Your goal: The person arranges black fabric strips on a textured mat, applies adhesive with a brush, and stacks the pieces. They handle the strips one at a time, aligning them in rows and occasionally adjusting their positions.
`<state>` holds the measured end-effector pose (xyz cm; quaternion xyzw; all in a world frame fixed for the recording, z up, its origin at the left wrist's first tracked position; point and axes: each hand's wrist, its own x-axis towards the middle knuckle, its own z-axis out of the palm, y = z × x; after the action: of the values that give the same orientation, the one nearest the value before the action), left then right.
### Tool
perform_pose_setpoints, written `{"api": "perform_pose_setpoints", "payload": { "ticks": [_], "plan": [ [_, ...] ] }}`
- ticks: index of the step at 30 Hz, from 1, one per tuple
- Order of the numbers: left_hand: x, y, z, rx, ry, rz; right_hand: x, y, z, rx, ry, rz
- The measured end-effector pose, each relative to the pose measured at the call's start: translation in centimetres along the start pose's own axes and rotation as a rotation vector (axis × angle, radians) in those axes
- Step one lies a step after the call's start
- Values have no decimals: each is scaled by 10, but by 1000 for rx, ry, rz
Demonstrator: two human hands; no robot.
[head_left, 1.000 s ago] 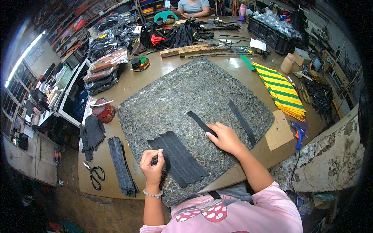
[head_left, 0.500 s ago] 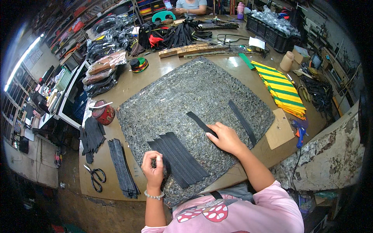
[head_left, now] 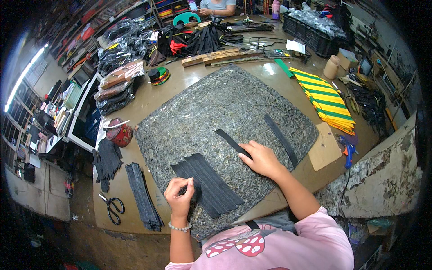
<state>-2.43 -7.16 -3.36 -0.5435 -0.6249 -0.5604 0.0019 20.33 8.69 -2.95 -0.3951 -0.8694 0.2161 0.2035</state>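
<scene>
A speckled grey foam mat (head_left: 202, 101) lies turned like a diamond on the table. My right hand (head_left: 260, 159) rests on it, thumb and fingers closed on the near end of a short black strip (head_left: 228, 140). Farther right, another black strip (head_left: 281, 140) lies alone on the mat. Several black strips (head_left: 207, 184) are laid side by side near the mat's left front edge. Just left of these, my left hand (head_left: 180, 195) is raised with thumb and forefinger pinched together. Anything between those fingertips is too small to make out.
On the left are a bundle of dark strips (head_left: 144, 195), black-handled scissors (head_left: 111, 208) and a red tin (head_left: 119, 133). Yellow-green striped fabric (head_left: 325, 100), cardboard (head_left: 325, 147) and a blue glue gun (head_left: 347, 152) lie right. Wooden bars (head_left: 211, 57) stretch behind; another person (head_left: 217, 8) sits beyond.
My left hand has shifted slightly right, toward the row of strips, its pinched fingertips now turned more to the right. My right hand stays on the short strip.
</scene>
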Motion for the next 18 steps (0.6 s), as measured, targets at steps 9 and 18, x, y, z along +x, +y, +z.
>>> {"api": "perform_pose_setpoints", "payload": {
  "ticks": [9, 18],
  "plan": [
    [-1, 4, 0, -56, -27, -61, 1, 0, 0, 1, -20, 9],
    [-8, -14, -1, -366, 39, -179, 1, -1, -1, -1, -27, 12]
  ]
}}
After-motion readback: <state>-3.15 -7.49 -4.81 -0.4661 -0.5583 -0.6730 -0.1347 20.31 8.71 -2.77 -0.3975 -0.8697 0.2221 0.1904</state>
